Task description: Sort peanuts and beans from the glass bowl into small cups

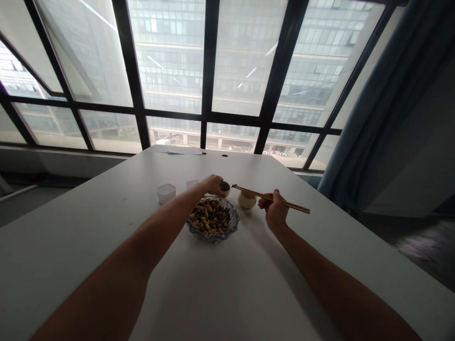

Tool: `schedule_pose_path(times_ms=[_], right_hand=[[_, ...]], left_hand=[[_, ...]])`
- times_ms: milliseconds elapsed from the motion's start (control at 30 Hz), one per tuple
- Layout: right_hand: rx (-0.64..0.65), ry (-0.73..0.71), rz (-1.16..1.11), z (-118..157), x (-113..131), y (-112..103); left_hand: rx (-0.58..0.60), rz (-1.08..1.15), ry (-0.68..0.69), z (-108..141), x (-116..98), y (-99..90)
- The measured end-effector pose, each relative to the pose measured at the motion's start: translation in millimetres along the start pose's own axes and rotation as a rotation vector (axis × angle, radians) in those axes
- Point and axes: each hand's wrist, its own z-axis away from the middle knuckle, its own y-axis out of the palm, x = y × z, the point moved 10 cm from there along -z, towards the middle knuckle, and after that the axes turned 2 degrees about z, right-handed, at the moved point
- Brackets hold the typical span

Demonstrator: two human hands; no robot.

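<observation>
Head view: chopsticks at the lip of a tipped cup

From where I'm standing, the left hand (pixel 212 183) is closed around a small cup (pixel 225 189), tilted near the far rim of the glass bowl (pixel 235 219) of peanuts (pixel 205 220). The right hand (pixel 276 210) has its fingers clamped on the chopsticks (pixel 250 191), tips just beside that cup; whether they pinch anything is too small to tell. A second cup (pixel 247 201) stands beside the bowl on the table (pixel 220 293).

I'd judge the sticks light, stiff and a bit slippery, best gripped well back, and the cup light and hard, best held round its side.
</observation>
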Motion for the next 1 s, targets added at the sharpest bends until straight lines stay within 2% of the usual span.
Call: schedule_pose_path(times_ms=[100, 200, 333, 500, 600, 733, 867, 1000], right_hand=[[0.026, -0.212, 0.133, 10.6, 24.3, 6.5], [0.090, -0.310, 0.196, 20.9, 34.8, 16.3], [0.143, -0.356, 0.257, 26.5, 34.4, 22.4], [0.281, -0.382, 0.405, 28.1, 19.0, 37.5], [0.279, -0.381, 0.415, 27.3, 18.5, 38.6], [0.226, -0.345, 0.341, 28.4, 34.3, 34.2], [0.316, -0.237, 0.299, 36.6, 37.1, 46.3], [0.445, -0.151, 0.293, 49.0, 22.5, 64.6]], left_hand=[[-0.173, -0.076, 0.147, 3.8, -9.8, -14.2], [-0.284, -0.090, 0.225, 8.6, -13.4, -22.1], [-0.320, -0.070, 0.269, 11.0, -16.5, -23.7], [-0.283, -0.043, 0.335, 16.4, -30.1, -21.1], [-0.232, -0.051, 0.291, 16.2, -32.2, -19.4], [-0.123, -0.085, 0.125, 11.5, -20.9, -14.0], [-0.021, -0.073, -0.021, 11.1, -5.3, -7.4], [0.045, -0.049, -0.120, 13.2, 5.1, -3.5]])
